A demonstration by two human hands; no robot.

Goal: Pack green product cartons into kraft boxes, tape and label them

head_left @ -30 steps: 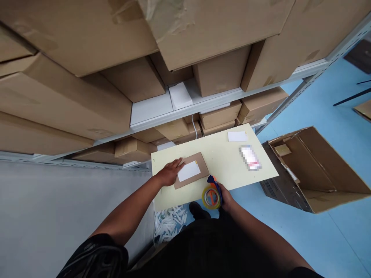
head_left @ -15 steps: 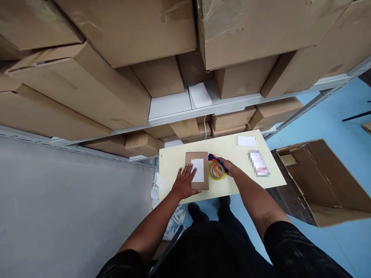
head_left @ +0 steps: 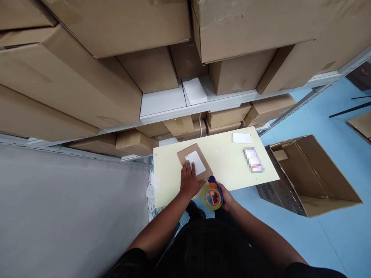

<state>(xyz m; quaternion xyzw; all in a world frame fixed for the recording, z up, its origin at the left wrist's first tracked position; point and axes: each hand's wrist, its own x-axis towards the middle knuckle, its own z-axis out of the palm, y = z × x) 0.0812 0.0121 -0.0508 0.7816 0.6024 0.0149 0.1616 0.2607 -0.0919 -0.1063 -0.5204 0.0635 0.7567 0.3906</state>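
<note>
A flat brown parcel (head_left: 188, 153) with a white label (head_left: 196, 162) lies on a pale yellow tabletop (head_left: 228, 160). My left hand (head_left: 189, 181) rests flat on the parcel's near edge, fingers stretched out. My right hand (head_left: 224, 195) grips a tape dispenser (head_left: 213, 196) with a yellow roll and a blue and orange frame. The dispenser is at the table's front edge, just below the parcel's near right corner.
A white card (head_left: 242, 138) and a blurred small item (head_left: 253, 160) lie on the table's right part. Shelving packed with cardboard boxes (head_left: 116, 58) rises behind. An open cardboard box (head_left: 313, 173) lies on the blue floor at right. White paper scraps (head_left: 150, 191) lie under the table's left edge.
My right hand drew the tape dispenser back from beside the parcel's right side to the table's front edge. The parcel has turned slightly, and my left hand stays on it.
</note>
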